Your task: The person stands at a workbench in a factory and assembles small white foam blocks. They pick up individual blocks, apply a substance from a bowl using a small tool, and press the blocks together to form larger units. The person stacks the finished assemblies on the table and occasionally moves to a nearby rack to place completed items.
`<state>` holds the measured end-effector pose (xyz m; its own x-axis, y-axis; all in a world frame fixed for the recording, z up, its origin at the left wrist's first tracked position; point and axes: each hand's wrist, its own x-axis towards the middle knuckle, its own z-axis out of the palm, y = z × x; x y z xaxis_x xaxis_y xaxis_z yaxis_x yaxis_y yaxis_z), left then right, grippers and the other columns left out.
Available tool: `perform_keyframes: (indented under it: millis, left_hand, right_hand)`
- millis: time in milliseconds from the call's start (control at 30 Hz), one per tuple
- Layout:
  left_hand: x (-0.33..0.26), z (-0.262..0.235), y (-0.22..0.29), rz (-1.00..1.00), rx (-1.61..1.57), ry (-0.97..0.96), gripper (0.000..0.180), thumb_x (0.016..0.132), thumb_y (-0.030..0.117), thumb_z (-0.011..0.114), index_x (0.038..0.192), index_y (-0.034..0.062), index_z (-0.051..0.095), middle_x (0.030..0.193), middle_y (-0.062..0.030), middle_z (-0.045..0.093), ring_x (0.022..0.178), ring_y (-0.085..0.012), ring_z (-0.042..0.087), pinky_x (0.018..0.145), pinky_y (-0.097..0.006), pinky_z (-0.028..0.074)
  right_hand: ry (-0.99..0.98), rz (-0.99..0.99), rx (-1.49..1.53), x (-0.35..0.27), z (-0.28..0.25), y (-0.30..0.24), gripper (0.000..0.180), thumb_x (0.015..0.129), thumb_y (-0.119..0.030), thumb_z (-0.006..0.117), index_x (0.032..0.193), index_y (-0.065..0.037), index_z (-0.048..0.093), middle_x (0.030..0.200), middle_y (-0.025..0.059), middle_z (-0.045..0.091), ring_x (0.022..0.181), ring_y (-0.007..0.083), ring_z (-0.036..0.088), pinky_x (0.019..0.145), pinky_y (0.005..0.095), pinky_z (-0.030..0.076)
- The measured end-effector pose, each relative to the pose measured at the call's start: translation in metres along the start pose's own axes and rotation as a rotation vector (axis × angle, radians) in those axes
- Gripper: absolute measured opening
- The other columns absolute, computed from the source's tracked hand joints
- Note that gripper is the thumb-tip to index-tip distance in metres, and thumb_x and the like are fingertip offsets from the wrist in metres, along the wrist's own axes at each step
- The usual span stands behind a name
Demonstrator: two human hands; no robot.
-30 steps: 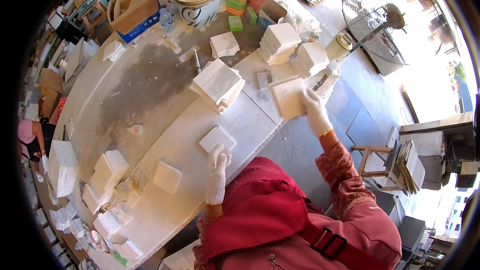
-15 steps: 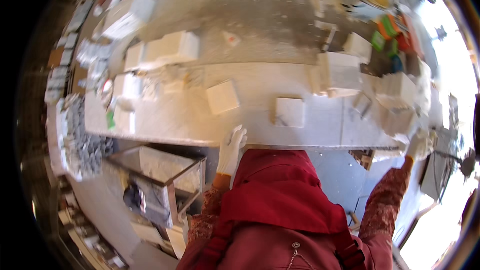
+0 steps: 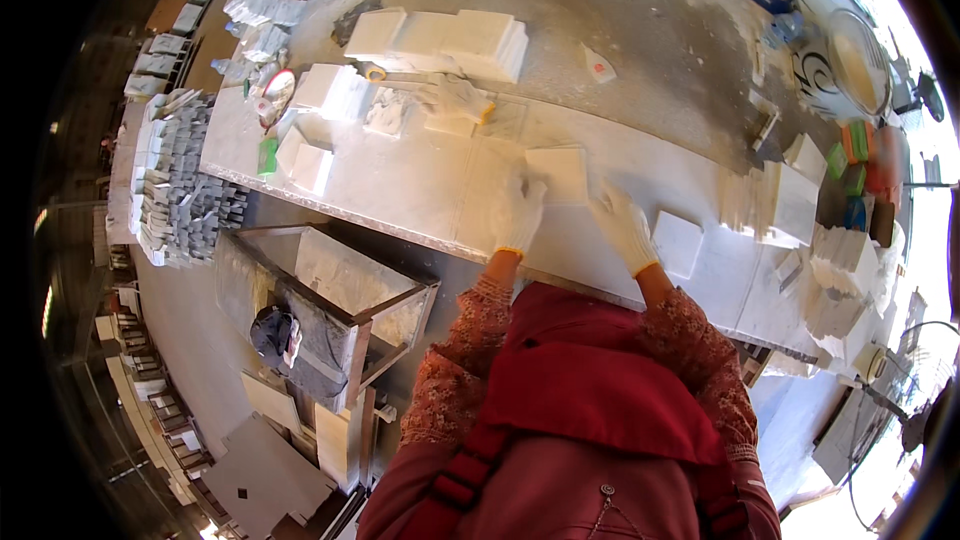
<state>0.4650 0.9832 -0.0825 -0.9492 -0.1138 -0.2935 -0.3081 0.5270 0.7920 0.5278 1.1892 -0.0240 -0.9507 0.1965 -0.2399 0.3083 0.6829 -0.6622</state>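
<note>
My left hand (image 3: 519, 216), in a white work glove with a yellow cuff, is over the workbench (image 3: 400, 195) by the left edge of a square, off-white tile (image 3: 559, 175). Its fingers point forward, apart and slightly blurred. My right hand (image 3: 624, 227), gloved the same way, is open at the tile's right near corner, fingers stretched toward it. Neither hand visibly grips the tile; whether they touch it I cannot tell. A second pale square tile (image 3: 678, 244) lies flat just right of my right hand.
Spare gloves (image 3: 450, 98) lie beyond my left hand, before a row of stacked tiles (image 3: 440, 45). More tile stacks (image 3: 790, 202) stand at the right, near green and orange packs (image 3: 852, 155) and a bucket (image 3: 858, 65). A framed bin (image 3: 365, 290) stands below the bench edge at left.
My right hand has come in from the bench's far right end to the tile. My left hand has reached forward over the bench. The view has turned and shifted left.
</note>
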Motion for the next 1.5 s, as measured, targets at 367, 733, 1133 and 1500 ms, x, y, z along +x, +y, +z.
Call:
perform_keyframes:
  millis: [367,733,1133,1500]
  left_hand:
    - [0.037,-0.023,0.021,0.021,-0.383,-0.313,0.054,0.071,0.028,0.081,0.115,0.0016,0.065,0.1,-0.0171,0.069,0.093,-0.0289,0.067,0.084,-0.039,0.053]
    - [0.055,-0.046,0.001,0.934,-0.299,-0.243,0.036,0.081,0.004,0.075,0.114,0.0091,0.061,0.115,-0.0103,0.061,0.102,-0.0304,0.059,0.088,-0.038,0.051]
    - [0.026,-0.028,0.007,0.499,-0.188,-0.191,0.053,0.093,0.024,0.062,0.141,0.0036,0.051,0.128,-0.0204,0.062,0.12,-0.0379,0.057,0.106,-0.045,0.042]
    - [0.027,-0.242,-0.026,0.019,-0.499,-0.2,0.059,0.099,0.031,0.061,0.146,0.0001,0.046,0.117,-0.0092,0.065,0.1,-0.0161,0.06,0.083,-0.03,0.052]
  right_hand:
    - [-0.106,0.163,0.646,0.058,0.022,-0.022,0.046,0.09,-0.026,0.066,0.127,0.002,0.063,0.104,0.0109,0.07,0.091,0.0181,0.064,0.079,0.0314,0.051]
    - [0.165,-0.168,0.362,0.016,0.062,0.019,0.034,0.087,-0.003,0.069,0.118,-0.002,0.056,0.113,0.0105,0.059,0.102,0.0214,0.06,0.09,0.035,0.05]
    - [-0.055,0.166,0.539,0.029,0.06,-0.012,0.025,0.1,-0.02,0.054,0.112,0.0,0.062,0.094,0.0056,0.061,0.075,0.0124,0.053,0.064,0.0277,0.043]
    - [-0.491,-0.06,0.581,0.023,0.097,-0.229,0.024,0.099,-0.017,0.057,0.112,0.002,0.059,0.087,0.0055,0.064,0.071,0.0127,0.057,0.063,0.0283,0.046]
